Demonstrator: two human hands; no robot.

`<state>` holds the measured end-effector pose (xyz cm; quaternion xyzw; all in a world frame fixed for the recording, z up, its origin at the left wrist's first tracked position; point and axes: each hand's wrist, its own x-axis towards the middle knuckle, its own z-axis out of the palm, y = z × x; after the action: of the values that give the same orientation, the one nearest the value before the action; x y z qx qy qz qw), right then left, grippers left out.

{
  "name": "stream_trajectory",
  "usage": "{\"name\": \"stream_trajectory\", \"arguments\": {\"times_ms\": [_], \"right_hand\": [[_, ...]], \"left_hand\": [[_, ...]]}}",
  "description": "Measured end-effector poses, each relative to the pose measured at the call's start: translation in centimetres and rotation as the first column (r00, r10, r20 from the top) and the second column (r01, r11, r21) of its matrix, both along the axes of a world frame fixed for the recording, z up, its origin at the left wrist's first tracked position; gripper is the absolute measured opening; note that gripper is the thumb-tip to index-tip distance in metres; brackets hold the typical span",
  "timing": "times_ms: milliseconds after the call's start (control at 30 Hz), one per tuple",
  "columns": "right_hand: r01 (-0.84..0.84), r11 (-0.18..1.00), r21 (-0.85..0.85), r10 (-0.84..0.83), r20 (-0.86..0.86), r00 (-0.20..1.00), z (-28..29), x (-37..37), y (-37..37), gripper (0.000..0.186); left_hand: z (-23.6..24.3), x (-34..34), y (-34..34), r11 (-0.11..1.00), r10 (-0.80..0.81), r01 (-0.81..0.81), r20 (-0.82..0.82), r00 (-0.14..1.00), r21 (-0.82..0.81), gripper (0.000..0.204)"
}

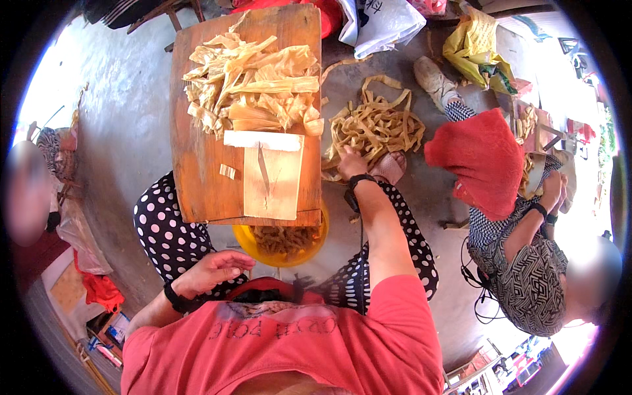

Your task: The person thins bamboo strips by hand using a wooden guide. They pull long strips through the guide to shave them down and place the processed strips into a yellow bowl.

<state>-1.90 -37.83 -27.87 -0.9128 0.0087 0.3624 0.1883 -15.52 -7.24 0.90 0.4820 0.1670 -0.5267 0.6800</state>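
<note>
My left hand [219, 270] is held palm inward over my lap, fingers stretched out and nothing in them. It is nearest to a yellow basin [322, 245] of brown shreds, partly under the table. To the right, my right hand [353, 164] reaches down to a heap of long, tan braided husk strip [378, 125] on the floor; its fingers are closed on the strip at the near edge. On the wooden table [197, 158] lie dried corn husks [257, 85] and a light board [284, 184] with a dark slit-like mark and a white strip along its top.
At the right sits another person in a patterned top [526, 289], a red cloth [479, 161] over the knees. Yellow bags [471, 43] and a white bag [388, 26] stand at the back. A clear plastic bag [84, 237] is at the left.
</note>
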Motion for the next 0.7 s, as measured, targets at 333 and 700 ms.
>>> {"name": "stream_trajectory", "arguments": {"times_ms": [333, 700], "right_hand": [[0.201, 0.979, -0.036, -0.200, 0.019, 0.980, 3.7, -0.9, -2.8, 0.028], [0.561, 0.666, 0.491, -0.582, -0.127, 0.803, 17.5, -0.9, -8.3, 0.019]], "left_hand": [[0.0, -0.1, -0.9, 0.995, -0.035, 0.030, 0.050, 0.998, 0.100, 0.031], [2.7, 0.2, -1.3, 0.998, -0.059, 0.056, 0.213, 0.975, 0.024, 0.029]]}}
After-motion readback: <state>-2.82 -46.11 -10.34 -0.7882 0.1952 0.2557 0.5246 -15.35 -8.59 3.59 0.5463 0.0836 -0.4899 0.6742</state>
